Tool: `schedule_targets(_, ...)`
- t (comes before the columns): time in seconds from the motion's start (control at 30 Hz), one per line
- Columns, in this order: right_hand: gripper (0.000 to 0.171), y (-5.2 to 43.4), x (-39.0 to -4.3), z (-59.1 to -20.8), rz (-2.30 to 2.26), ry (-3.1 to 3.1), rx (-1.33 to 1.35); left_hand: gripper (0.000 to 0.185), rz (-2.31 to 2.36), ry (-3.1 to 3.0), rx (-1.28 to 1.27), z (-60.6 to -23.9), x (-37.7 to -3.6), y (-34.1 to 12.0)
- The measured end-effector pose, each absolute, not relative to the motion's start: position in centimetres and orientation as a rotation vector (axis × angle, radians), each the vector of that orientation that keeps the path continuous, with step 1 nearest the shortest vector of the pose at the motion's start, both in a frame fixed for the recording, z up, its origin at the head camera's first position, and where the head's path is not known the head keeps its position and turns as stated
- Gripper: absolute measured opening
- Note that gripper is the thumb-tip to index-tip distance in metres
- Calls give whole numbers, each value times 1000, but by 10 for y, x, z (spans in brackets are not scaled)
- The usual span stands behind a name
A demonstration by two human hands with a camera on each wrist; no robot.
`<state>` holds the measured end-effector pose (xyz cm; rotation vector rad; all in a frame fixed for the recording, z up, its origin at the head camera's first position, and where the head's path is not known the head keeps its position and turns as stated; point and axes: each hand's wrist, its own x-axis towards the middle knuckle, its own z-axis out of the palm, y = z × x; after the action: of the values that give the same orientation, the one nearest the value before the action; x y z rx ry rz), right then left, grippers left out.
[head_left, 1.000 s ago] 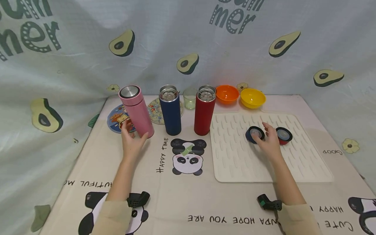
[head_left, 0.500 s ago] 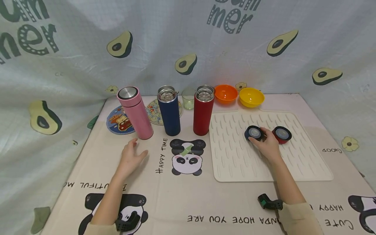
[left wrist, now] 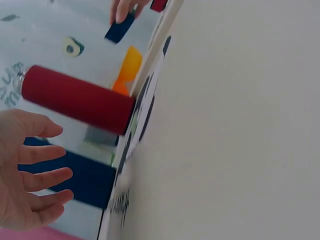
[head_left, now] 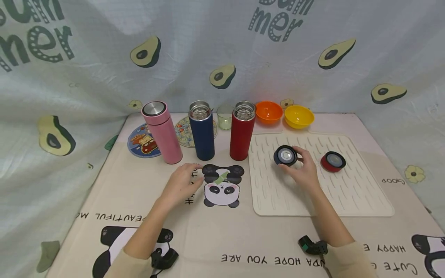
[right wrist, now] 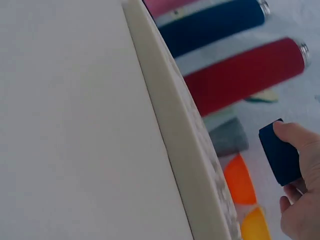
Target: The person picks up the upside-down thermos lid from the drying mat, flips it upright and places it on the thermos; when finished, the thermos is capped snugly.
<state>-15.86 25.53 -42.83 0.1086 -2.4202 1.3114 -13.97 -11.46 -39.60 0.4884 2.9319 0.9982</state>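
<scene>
The right hand pinched the navy flask lid above the ribbed drying mat, while the left hand, fingers spread, hovered before the navy flask.

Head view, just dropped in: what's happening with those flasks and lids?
The right hand grips the navy lid, lifted and tilted over the white ridged mat. The red lid lies on the mat. The left hand hovers open before the navy flask. Navy and red flask stand uncapped; the pink flask is capped.
</scene>
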Motion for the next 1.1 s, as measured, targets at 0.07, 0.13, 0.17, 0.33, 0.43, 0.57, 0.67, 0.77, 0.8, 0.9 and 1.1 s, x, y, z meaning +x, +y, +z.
schedule_targets(0.07, 72, 243, -157, -428, 1254, -2372, 242, 36, 1040, 2888, 526, -394, -142, -104)
schedule_targets(0.13, 73, 230, -156, -427, 1211, -2328, 367, 35, 1103, 2820, 544, -393, -144, -94)
schedule_targets(0.17, 74, 223, -155, -427, 1186, -2315, 422, 35, 1146, 2774, 556, -393, -145, -89)
schedule_targets(0.33, 75, 191, -152, -421, 1060, -2250, 698, 36, 1382, 2496, 554, -389, -152, -69)
schedule_targets(0.43, 74, 175, -153, -419, 946, -2172, 887, 42, 1495, 2324, 476, -386, -157, -62)
schedule_targets(0.57, 67, 162, -153, -417, 707, -2051, 1080, 53, 1575, 2131, 438, -384, -163, -61)
schedule_targets(0.67, 64, 156, -150, -415, 548, -1992, 1153, 57, 1596, 2034, 480, -386, -166, -63)
schedule_targets(0.77, 59, 152, -148, -415, 472, -1949, 1193, 60, 1621, 1963, 507, -386, -167, -65)
schedule_targets(0.8, 58, 151, -148, -414, 465, -1941, 1203, 61, 1628, 1946, 511, -386, -167, -66)
schedule_targets(0.9, 55, 149, -149, -415, 490, -1920, 1218, 62, 1642, 1907, 516, -386, -168, -66)
schedule_targets(1.1, 65, 147, -153, -417, 742, -1984, 1183, 56, 1627, 1921, 497, -388, -171, -66)
